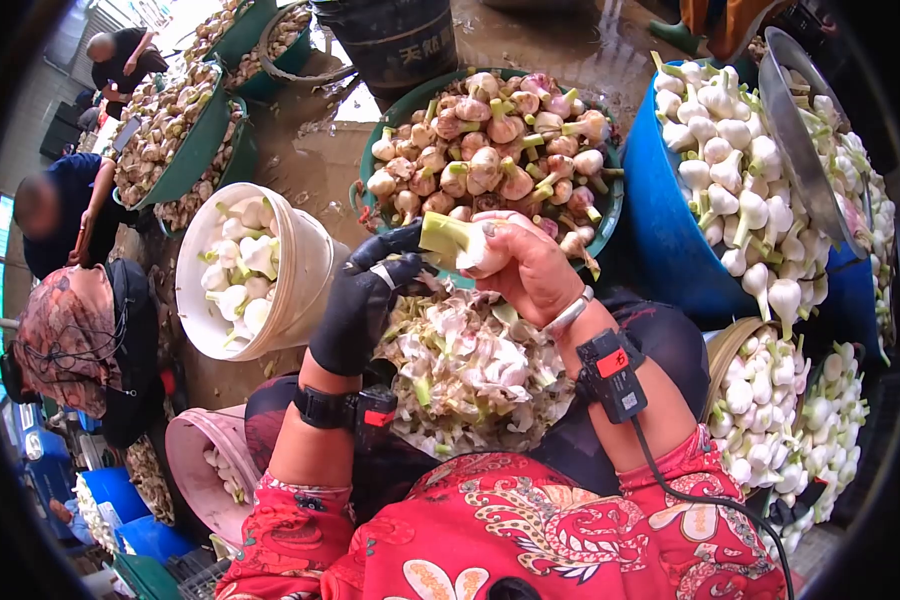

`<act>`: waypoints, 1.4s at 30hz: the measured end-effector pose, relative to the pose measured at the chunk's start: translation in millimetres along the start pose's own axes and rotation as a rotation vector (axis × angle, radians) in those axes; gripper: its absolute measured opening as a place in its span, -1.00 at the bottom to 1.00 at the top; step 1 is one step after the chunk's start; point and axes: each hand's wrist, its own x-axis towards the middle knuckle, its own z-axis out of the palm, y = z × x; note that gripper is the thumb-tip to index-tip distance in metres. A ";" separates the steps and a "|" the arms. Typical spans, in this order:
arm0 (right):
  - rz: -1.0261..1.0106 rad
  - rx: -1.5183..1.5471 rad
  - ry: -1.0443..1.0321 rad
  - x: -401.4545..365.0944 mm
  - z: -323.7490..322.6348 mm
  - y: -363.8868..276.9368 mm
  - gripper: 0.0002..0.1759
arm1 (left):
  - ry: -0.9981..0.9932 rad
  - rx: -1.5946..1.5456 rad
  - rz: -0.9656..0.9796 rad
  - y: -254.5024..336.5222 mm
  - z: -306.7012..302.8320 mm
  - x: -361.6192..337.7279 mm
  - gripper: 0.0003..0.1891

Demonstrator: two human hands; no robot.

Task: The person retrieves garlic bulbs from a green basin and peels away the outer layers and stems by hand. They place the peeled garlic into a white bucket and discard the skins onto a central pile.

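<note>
A garlic bulb (482,258) with a short, thick green stem is pinched in my right hand (532,262), which is bare. Its stem end points left, towards my other hand. My left hand (370,285) wears a black glove and has its fingers curled close beside the bulb. What those fingers grip, if anything, is hidden. Below both hands, a heap of loose garlic skins (470,370) lies in my lap. Just beyond them stands a green tub (370,165) piled with unpeeled, brownish garlic bulbs (485,165).
A white bucket (305,275) of cleaned garlic stands left, above a pink bucket (195,450). On the right are a blue tub (660,215) and piles of white bulbs (765,400). A black barrel (390,45) stands ahead. Other people sit at far left near heaped green tubs (195,150).
</note>
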 end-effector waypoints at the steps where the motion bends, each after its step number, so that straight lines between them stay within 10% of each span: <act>1: -0.078 -0.072 -0.016 -0.6 1.3 -0.4 -0.56 | -0.053 -0.127 -0.025 -0.3 7.4 0.2 -0.54; 14: -0.258 -0.298 -0.147 -5.0 3.2 8.8 -0.52 | 0.020 0.133 0.000 -7.2 7.3 1.2 -0.80; 19: 0.148 -0.091 -0.083 -4.8 1.9 2.8 -0.63 | 0.082 0.457 0.089 -16.3 2.5 4.2 -0.77; 24: 0.461 0.041 -0.156 0.4 -6.1 0.5 -0.62 | -0.033 1.006 0.586 -22.8 -4.1 9.6 -0.78; 26: 0.470 0.027 -0.086 -3.1 -0.2 -0.8 -0.62 | 0.021 0.854 0.462 -26.5 -1.9 8.7 -0.81; 30: -0.044 -0.168 -0.070 -4.8 -0.9 -1.9 -0.47 | 0.106 0.537 0.103 -10.9 9.0 2.9 -0.82; 33: -0.517 -0.795 0.033 -3.8 7.8 13.5 -0.27 | 0.061 0.698 0.225 -20.3 -3.1 5.2 -0.81; 37: -0.421 -0.734 0.021 0.1 -6.1 10.4 -0.40 | 0.040 0.885 0.407 -15.9 -0.4 5.5 -0.82; 39: 0.237 -0.341 -0.283 -7.4 -7.5 -8.5 -0.53 | 0.021 0.898 0.474 -15.6 -4.2 6.1 -0.83; 42: 0.370 -0.124 -0.390 -18.3 -3.3 -9.9 -0.53 | 0.062 0.992 0.432 -17.1 -10.8 5.5 -0.83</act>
